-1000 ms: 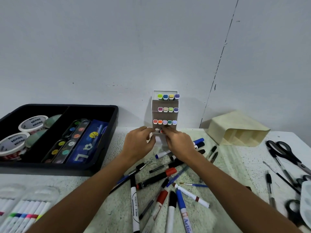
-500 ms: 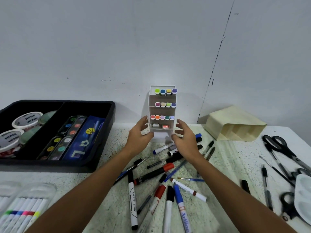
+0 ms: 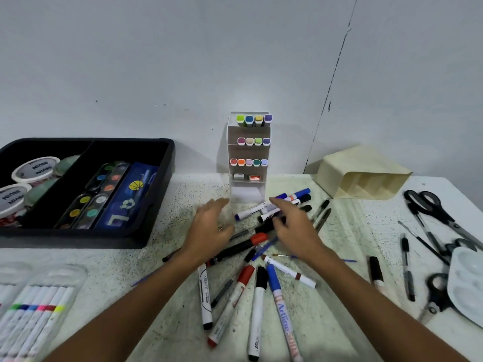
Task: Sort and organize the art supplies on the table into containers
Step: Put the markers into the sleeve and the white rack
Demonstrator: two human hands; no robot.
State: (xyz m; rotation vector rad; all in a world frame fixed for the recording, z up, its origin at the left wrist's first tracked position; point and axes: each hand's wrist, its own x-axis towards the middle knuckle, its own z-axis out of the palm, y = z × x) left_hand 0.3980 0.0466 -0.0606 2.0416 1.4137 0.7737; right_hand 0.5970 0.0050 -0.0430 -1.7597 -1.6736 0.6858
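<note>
A white tiered marker stand stands upright against the wall, its shelves filled with coloured marker caps. In front of it lies a scattered pile of whiteboard markers and pens on the table. My left hand hovers over the pile's left side, fingers relaxed and holding nothing. My right hand hovers over the pile's right side with fingers spread, also empty. Both hands are clear of the stand.
A black tray at left holds tape rolls, paint strips and a blue case. A cream organizer lies on its side at back right. Scissors, pens and a white palette sit at right. Packed markers lie front left.
Both hands let go of the marker stand and drew back toward me, now hovering low over the loose markers. The stand stays upright by the wall.
</note>
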